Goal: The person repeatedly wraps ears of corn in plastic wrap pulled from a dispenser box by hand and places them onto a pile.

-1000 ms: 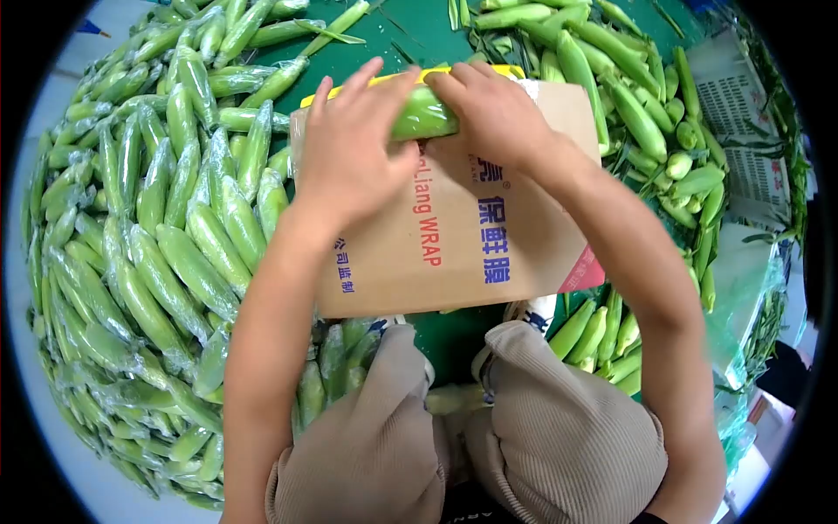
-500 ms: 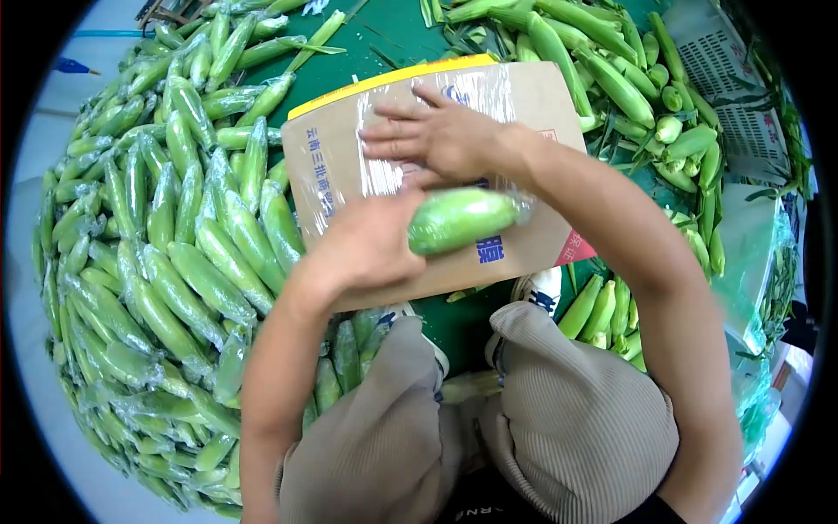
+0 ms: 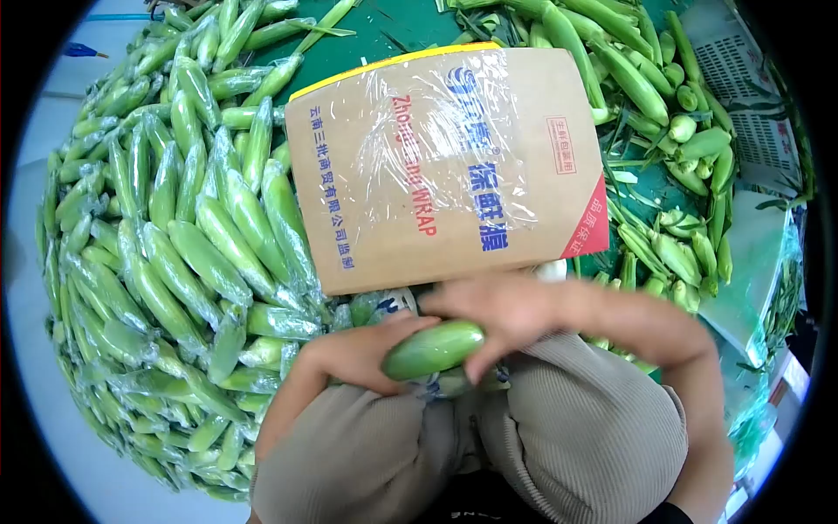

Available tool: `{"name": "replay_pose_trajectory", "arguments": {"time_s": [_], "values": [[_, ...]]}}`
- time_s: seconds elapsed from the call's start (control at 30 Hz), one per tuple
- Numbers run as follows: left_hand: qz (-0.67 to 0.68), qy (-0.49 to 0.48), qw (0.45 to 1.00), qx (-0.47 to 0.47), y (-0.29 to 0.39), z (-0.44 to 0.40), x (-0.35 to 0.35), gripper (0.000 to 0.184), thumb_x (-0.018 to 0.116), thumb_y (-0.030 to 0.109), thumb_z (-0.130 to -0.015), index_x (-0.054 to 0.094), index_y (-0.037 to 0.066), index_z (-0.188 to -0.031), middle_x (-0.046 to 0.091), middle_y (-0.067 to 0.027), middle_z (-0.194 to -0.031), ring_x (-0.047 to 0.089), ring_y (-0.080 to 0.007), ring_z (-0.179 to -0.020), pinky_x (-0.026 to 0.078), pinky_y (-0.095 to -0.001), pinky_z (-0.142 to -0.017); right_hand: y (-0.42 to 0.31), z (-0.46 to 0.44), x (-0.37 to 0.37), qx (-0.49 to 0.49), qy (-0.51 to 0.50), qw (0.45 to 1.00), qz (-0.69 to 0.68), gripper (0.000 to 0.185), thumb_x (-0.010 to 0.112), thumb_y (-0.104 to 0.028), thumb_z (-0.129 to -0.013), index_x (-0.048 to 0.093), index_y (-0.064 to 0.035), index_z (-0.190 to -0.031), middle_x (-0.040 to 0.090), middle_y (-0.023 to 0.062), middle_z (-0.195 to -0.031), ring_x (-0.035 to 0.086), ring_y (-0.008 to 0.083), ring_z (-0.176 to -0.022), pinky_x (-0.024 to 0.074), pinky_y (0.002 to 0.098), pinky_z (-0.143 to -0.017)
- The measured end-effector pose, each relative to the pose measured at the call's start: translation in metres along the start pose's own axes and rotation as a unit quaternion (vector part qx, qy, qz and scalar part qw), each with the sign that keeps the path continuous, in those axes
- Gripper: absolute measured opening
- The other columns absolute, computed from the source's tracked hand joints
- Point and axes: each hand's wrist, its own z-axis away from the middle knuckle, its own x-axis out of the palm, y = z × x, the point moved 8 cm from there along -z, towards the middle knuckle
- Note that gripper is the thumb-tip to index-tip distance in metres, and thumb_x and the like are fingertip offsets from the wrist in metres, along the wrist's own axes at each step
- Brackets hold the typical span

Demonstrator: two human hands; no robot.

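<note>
A green ear of corn [image 3: 434,349], still in its husk and glossy on top, is held level above my lap. My left hand [image 3: 362,354] is closed around its left end, with the thumb along the upper side. My right hand [image 3: 511,313] is at the right end, blurred, its thumb and fingers apart around the tip; whether it presses on the corn I cannot tell. Beyond both hands lies a brown cardboard box [image 3: 375,175] printed with blue and red lettering. Clear film [image 3: 489,166] covers part of its top.
Film-wrapped corn ears [image 3: 188,253] form a large heap on the left. Unwrapped corn [image 3: 637,87] is piled at the back right, near a white perforated crate [image 3: 738,96]. Green plastic [image 3: 751,393] hangs at the right. My knees [image 3: 594,410] are just below the hands.
Both hands have come off the box top and moved down toward my lap. The corn has travelled with my left hand, and the box's lettering is now uncovered.
</note>
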Motion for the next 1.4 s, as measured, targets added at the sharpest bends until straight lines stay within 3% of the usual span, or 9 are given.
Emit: {"name": "replay_pose_trajectory", "arguments": {"time_s": [0.17,0.37,0.57,0.67,0.83,0.97,1.13,1.23,1.4], "values": [[0.178,0.124,0.959,-0.185,0.0,0.069,-0.05,0.083,0.076,0.004,-0.083,0.039,0.001,-0.158,0.064,-0.025,-0.141,0.069,-0.0326,-0.123,0.056,-0.0384,-0.103,0.035,0.02,0.085,0.132,-0.104,0.947,-0.275,0.066,0.083,-0.03,-0.088,0.045,-0.0058,-0.135,0.061,0.0156,-0.113,0.066,0.0258,-0.096,0.0561,0.036,-0.081],[0.399,0.593,0.644,0.274,-0.014,0.073,-0.073,0.035,0.079,0.019,-0.09,0.054,0.01,-0.112,0.065,-0.0094,-0.089,0.068,-0.0278,-0.086,0.051,-0.0639,-0.107,0.057,-0.029,0.059,0.07,0.122,0.947,-0.288,0.091,0.091,-0.016,-0.073,0.039,-0.0081,-0.147,0.063,0.0161,-0.126,0.063,0.0323,-0.118,0.0521,0.0461,-0.099],[-0.028,0.154,0.984,0.08,-0.006,-0.041,0.007,0.022,0.08,0.014,-0.09,0.069,0.005,-0.108,0.075,-0.0145,-0.106,0.071,-0.0343,-0.103,0.055,-0.046,-0.101,0.114,0.038,0.068,0.164,-0.039,0.985,0.048,0.065,0.081,-0.041,-0.085,0.063,-0.0031,-0.134,0.067,0.0243,-0.127,0.064,0.0427,-0.12,0.0511,0.0508,-0.101],[-0.116,0.221,0.968,-0.009,-0.005,-0.054,-0.003,0.022,0.077,0.006,-0.09,0.073,0.003,-0.111,0.075,-0.0142,-0.108,0.071,-0.0362,-0.109,0.056,-0.0411,-0.097,0.11,0.171,-0.025,0.345,0.133,0.929,-0.021,0.043,0.063,-0.041,-0.097,0.071,-0.0065,-0.121,0.073,0.0186,-0.115,0.068,0.0372,-0.111,0.0549,0.0479,-0.093],[-0.346,0.247,0.881,0.206,0.021,-0.039,-0.008,0.024,0.073,0.004,-0.076,0.073,0.008,-0.099,0.074,-0.0075,-0.108,0.072,-0.0292,-0.099,0.058,-0.0418,-0.085,0.195,0.49,-0.035,0.622,0.409,0.553,0.374,0.039,0.074,-0.018,-0.084,0.066,-0.0114,-0.121,0.061,0.0155,-0.127,0.058,0.0393,-0.122,0.0528,0.0535,-0.097],[-0.38,0.206,0.884,0.178,0.042,-0.04,-0.026,0.024,0.073,0.004,-0.074,0.074,0.01,-0.097,0.073,-0.0042,-0.105,0.068,-0.0255,-0.08,0.053,-0.0405,-0.069,0.175,0.504,-0.05,0.743,0.265,0.513,0.339,0.065,0.081,-0.02,-0.075,0.061,-0.0213,-0.137,0.057,0.0113,-0.135,0.051,0.0357,-0.132,0.045,0.0552,-0.106],[-0.277,0.257,0.897,0.231,0.033,-0.028,-0.037,0.026,0.076,0.004,-0.073,0.074,0.011,-0.098,0.073,-0.0043,-0.106,0.066,-0.0249,-0.081,0.049,-0.0391,-0.067,0.158,0.527,-0.039,0.581,0.393,0.621,0.349,0.074,0.089,-0.021,-0.07,0.061,-0.0055,-0.137,0.062,0.0194,-0.134,0.058,0.0428,-0.125,0.0471,0.0487,-0.11],[-0.343,0.438,0.808,0.192,0.034,0.003,-0.073,0.031,0.077,0.003,-0.077,0.071,0.011,-0.106,0.073,-0.0064,-0.108,0.069,-0.0293,-0.089,0.052,-0.0435,-0.076,0.104,0.462,-0.068,0.387,0.592,0.706,0.023,0.081,0.079,-0.014,-0.076,0.048,-0.0009,-0.15,0.061,0.0207,-0.132,0.061,0.0374,-0.125,0.0458,0.045,-0.111],[-0.374,0.642,0.652,0.153,0.037,0.029,-0.14,0.053,0.082,0.007,-0.078,0.063,0.008,-0.127,0.06,-0.0182,-0.136,0.057,-0.035,-0.125,0.045,-0.0476,-0.108,-0.024,0.134,-0.176,0.242,0.314,0.862,0.316,0.086,0.087,-0.028,-0.081,0.049,-0.0057,-0.155,0.06,0.0194,-0.131,0.062,0.0366,-0.119,0.051,0.0437,-0.101]]}}
